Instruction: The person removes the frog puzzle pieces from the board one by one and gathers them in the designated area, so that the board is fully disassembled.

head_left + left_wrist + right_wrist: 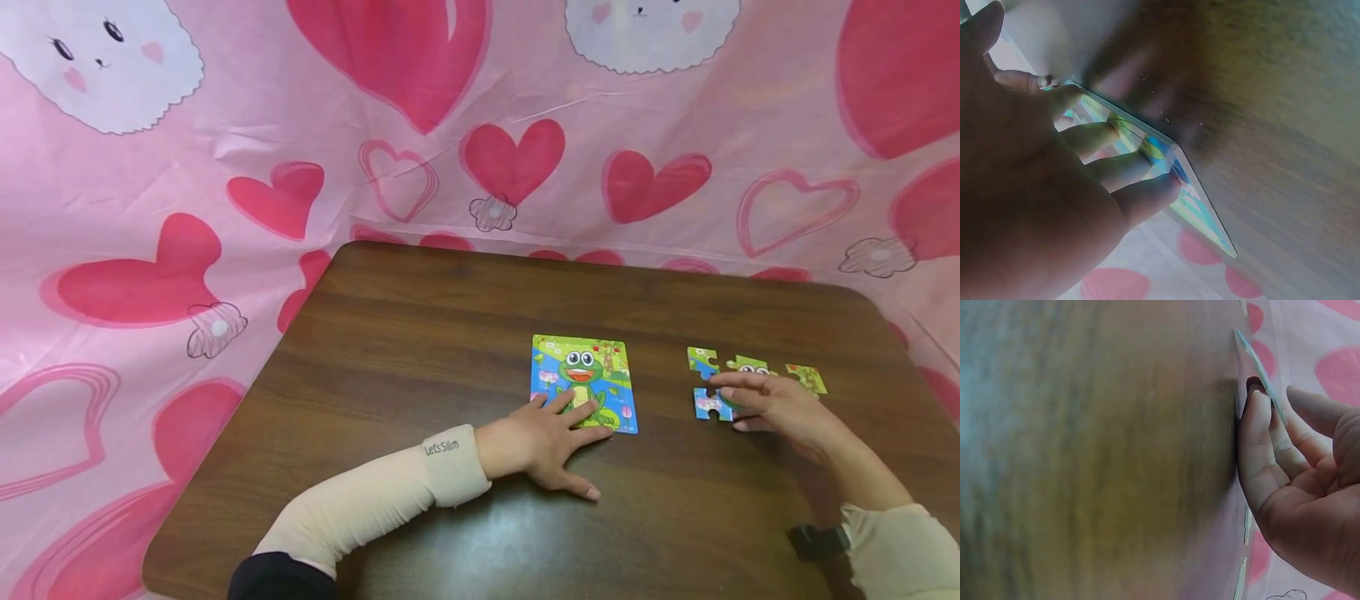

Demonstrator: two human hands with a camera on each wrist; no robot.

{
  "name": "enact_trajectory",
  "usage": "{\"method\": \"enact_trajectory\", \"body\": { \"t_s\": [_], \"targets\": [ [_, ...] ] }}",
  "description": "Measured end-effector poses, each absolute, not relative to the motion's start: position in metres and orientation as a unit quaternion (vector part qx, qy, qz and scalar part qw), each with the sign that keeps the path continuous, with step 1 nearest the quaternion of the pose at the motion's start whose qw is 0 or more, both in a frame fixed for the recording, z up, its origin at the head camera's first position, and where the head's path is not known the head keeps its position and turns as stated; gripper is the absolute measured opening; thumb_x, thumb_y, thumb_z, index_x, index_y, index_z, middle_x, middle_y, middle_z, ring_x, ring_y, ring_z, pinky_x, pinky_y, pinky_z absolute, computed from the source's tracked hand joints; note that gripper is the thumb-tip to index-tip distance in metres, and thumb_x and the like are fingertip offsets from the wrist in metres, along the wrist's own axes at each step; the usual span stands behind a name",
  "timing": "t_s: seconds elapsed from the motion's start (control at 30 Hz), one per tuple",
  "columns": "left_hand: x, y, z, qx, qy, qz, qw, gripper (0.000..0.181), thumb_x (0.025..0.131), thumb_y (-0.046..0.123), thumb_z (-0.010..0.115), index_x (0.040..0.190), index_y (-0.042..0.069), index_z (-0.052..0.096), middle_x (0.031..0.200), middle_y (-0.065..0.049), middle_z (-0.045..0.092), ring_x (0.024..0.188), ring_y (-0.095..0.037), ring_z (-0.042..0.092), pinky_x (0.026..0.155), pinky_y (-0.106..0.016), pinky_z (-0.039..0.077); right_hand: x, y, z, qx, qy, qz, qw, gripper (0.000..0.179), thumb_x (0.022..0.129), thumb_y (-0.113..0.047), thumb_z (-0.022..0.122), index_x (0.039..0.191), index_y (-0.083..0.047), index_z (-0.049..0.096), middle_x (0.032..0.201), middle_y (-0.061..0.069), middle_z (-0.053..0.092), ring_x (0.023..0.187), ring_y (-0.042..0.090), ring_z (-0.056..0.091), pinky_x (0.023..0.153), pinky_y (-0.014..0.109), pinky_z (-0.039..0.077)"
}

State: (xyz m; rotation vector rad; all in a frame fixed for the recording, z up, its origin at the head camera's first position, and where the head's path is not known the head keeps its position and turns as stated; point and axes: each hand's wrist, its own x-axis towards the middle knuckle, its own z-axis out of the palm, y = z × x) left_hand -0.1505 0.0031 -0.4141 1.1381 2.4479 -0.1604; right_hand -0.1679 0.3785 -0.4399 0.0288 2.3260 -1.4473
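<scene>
My left hand (551, 442) lies with spread fingers over the lower part of a frog picture card (619, 379). In the left wrist view its fingertips rest on the card (1210, 225). On the right, my right hand (780, 408) grips a jigsaw piece (1260, 372), which stands tilted between its fingers in the right wrist view. From the head, the hand partly covers the pieces around it. A blue piece with a pink flower (705, 405) shows at the fingertips. Just beyond lies a green-and-blue corner piece (702, 360).
Behind the right hand are a piece with the frog's eyes (752, 365) and a piece with a tree (810, 377). The brown wooden table (420, 333) ends at a pink curtain with hearts (300, 100). A dark wrist strap (817, 542) sits by the right sleeve.
</scene>
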Motion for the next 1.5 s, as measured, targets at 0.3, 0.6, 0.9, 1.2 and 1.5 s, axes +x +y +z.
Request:
{"method": "enact_trajectory", "body": {
  "t_s": [0.3,0.6,0.9,1.2,1.5],
  "targets": [
    [-0.151,0.002,-0.413,0.410,0.884,-0.056,0.219,0.085,0.087,0.085,0.042,0.159,0.052,0.010,0.172,0.014,0.004,0.161,-0.020,0.004,0.127,-0.045,0.020,-0.169,0.378,-0.433,-0.006,0.843,-0.508,0.177,0.026,0.105,-0.023,0.057,0.128,-0.017,0.069,0.103,-0.027,0.067,0.086,0.008,0.071,0.073,0.029,0.061],
    [-0.151,0.002,-0.413,0.412,0.884,-0.057,0.215,0.085,0.087,0.085,0.043,0.159,0.051,0.012,0.172,0.014,0.005,0.160,-0.020,0.006,0.127,-0.046,0.022,-0.166,0.382,-0.430,-0.007,0.849,-0.495,0.184,0.028,0.107,-0.025,0.052,0.130,-0.015,0.066,0.101,-0.021,0.072,0.087,0.006,0.071,0.074,0.028,0.061],
    [-0.151,0.002,-0.412,0.415,0.883,-0.057,0.210,0.085,0.087,0.084,0.043,0.159,0.051,0.013,0.172,0.013,0.007,0.160,-0.021,0.008,0.126,-0.047,0.023,-0.164,0.386,-0.430,-0.013,0.834,-0.522,0.179,0.025,0.109,-0.022,0.049,0.123,-0.025,0.069,0.102,-0.020,0.073,0.088,0.006,0.071,0.074,0.029,0.062],
    [-0.152,0.002,-0.412,0.417,0.882,-0.052,0.212,0.085,0.088,0.084,0.044,0.160,0.050,0.014,0.172,0.013,0.007,0.160,-0.021,0.008,0.126,-0.047,0.023,-0.167,0.386,-0.425,-0.026,0.845,-0.505,0.174,0.028,0.110,-0.024,0.046,0.129,-0.019,0.065,0.103,-0.019,0.072,0.090,0.006,0.071,0.075,0.028,0.061],
    [-0.152,0.002,-0.412,0.417,0.881,-0.048,0.217,0.085,0.088,0.083,0.045,0.160,0.049,0.015,0.172,0.012,0.007,0.160,-0.021,0.008,0.126,-0.049,0.023,-0.173,0.372,-0.416,-0.024,0.851,-0.496,0.170,0.041,0.109,-0.031,0.047,0.138,-0.002,0.057,0.105,-0.017,0.074,0.092,0.008,0.072,0.077,0.029,0.061]
  ]
}}
